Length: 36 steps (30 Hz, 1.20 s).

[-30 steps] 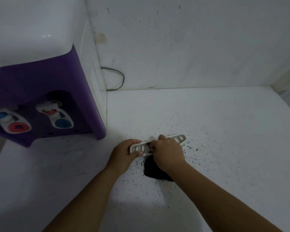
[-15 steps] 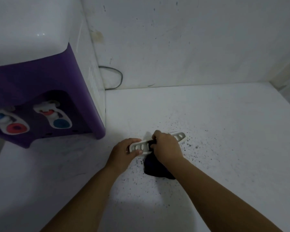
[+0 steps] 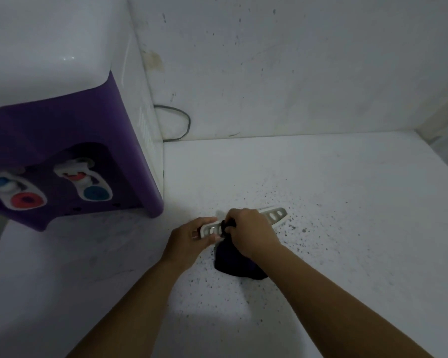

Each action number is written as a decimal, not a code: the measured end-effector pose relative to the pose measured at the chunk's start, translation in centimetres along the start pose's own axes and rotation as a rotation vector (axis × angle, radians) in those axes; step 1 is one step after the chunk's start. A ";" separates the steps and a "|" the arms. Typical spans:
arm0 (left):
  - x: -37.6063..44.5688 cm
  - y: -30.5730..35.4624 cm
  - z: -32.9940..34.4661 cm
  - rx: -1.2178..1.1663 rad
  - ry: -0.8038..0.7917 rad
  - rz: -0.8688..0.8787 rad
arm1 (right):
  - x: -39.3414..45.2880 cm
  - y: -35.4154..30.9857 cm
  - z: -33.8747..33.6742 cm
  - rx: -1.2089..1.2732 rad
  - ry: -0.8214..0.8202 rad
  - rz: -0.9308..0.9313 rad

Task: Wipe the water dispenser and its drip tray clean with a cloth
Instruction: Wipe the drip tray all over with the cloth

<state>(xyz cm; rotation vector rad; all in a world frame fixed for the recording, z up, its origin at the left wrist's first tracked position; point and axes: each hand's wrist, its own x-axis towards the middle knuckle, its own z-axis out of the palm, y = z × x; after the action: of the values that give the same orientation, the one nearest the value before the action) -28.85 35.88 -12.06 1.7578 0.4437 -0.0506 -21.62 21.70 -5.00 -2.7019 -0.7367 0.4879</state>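
Note:
The purple and white water dispenser stands at the left on a white counter, its red tap and blue tap facing me. A white slotted drip tray grille lies slanted on the counter in the middle. My left hand grips the grille's left end. My right hand presses a dark cloth onto the grille's middle, and the cloth hangs down below the hand onto the counter.
Dark specks of dirt are scattered on the counter around and to the right of the grille. A grey power cord loops behind the dispenser against the stained white wall. The counter ends at a wall corner on the far right.
My right hand with the cloth has slid a little left along the grille, towards my left hand. My left hand has kept its hold on the left end.

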 end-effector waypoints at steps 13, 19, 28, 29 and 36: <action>0.0 -0.4 -0.4 -0.141 -0.038 -0.027 | 0.9 -0.5 0.6 -0.156 -0.090 -0.008; 0.2 -0.3 -0.5 -0.131 -0.053 -0.019 | 1.4 -0.9 0.4 -0.108 -0.018 0.040; 0.5 -0.4 -0.7 -0.065 -0.061 -0.012 | 1.5 -0.6 0.3 0.007 0.053 0.076; 0.4 -0.4 -0.7 -0.053 -0.055 -0.009 | 1.3 -0.6 0.5 0.005 0.059 0.074; 0.5 -0.7 -0.6 -0.047 -0.039 0.007 | 1.9 -0.3 0.4 -0.043 -0.043 0.032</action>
<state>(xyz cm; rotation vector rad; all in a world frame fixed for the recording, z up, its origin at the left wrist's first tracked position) -28.71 36.68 -12.76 1.7093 0.4073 -0.0687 -20.34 23.08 -5.71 -2.7552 -0.7241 0.5455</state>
